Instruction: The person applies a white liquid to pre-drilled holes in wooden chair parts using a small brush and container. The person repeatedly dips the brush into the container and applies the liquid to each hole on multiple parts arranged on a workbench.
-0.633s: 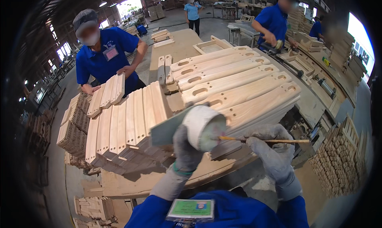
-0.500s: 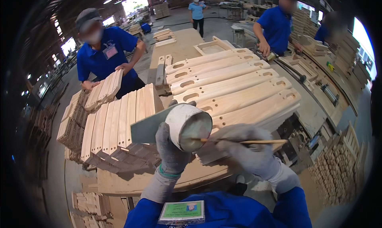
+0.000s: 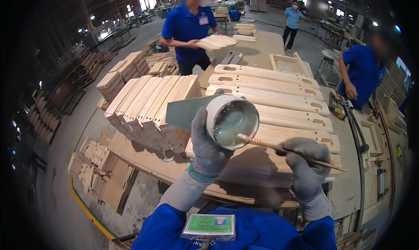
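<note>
The left hand (image 3: 208,150) grips a tilted pot (image 3: 231,121), mouth facing five o'clock. The right hand (image 3: 305,162) pinches a stick (image 3: 290,153), tip probably in the glue, its axis running ten to four.

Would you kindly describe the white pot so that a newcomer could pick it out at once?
Start at the long slotted wooden boards across the workbench. In front of them the gloved left hand holds up a tilted white pot of pale liquid. It alone has a thin brush dipped in, held by the right hand.
</note>
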Demonstrator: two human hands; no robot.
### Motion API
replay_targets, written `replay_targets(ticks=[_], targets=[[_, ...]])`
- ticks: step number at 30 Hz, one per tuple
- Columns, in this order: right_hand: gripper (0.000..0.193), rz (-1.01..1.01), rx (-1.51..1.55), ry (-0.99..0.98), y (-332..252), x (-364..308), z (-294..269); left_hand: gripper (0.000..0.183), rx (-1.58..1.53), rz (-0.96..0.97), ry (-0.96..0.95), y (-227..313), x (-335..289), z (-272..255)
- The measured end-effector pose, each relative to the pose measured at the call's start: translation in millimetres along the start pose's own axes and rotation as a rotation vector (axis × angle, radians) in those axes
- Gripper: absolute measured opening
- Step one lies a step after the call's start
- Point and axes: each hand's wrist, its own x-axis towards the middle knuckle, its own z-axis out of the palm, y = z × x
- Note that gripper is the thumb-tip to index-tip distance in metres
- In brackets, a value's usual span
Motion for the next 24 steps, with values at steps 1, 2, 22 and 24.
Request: replay_targets(ticks=[1, 2, 22, 24], targets=[[0.022, 0.042, -0.024, -0.011, 2.3, 1.3, -0.4, 0.079, 0.137, 0.040, 0.033, -2.3, -1.8, -0.2], [0.021, 0.084, -0.051, -0.020, 3.4, 1.7, -0.6, 0.077, 0.244, 0.070, 0.039, -5.1, -3.1, -0.3], [0.015, 0.310, -0.032, 0.076, 13.0, 94.8, 10.4, 0.045, 0.425, 0.198, -0.121, 16.7, 69.2, -19.9], [0.022, 0.406, 0.082, 0.107, 43.0, 145.3, -0.5, 0.043, 0.465, 0.203, -0.121, 19.8, 92.6, -27.9]])
